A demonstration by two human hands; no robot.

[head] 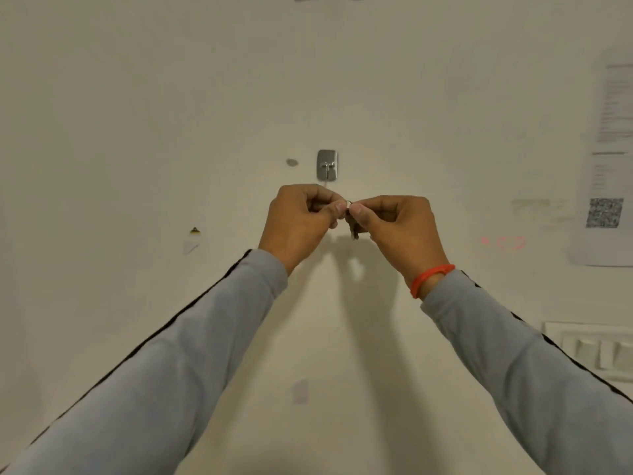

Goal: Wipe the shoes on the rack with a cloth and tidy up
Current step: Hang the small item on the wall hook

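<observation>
Head view faces a bare cream wall [137,97]. No shoes, rack or cloth in frame, so their whereabouts and the state of the wiping cannot be read from here.

Both arms raised, grey sleeves. Left hand [301,221] and right hand [394,224] meet at the middle of the wall, thumbs nearly touching. Fingers of both hands are curled closed, pinching a thin metal key ring [348,202] between thumb and forefinger tips from either side. A small bunch of keys [354,231] hangs below the ring, partly hidden behind the right thumb; number of keys not discernible.

A metal wall hook [327,165] sits just above the hands, with nothing on it. Ring is near the hook but apart from it.

Other items: orange wristband [432,278] on the right wrist; printed sheets [608,186] taped near the wall's right edge; switch panel [592,351] lower right.

Judgement: this looks like the tidy-up part of the task, with the keys about to be hung. Ring is not yet on the hook. Whether the shoes are wiped is unknown; if they are, little seems left beyond seating the ring and letting go.
</observation>
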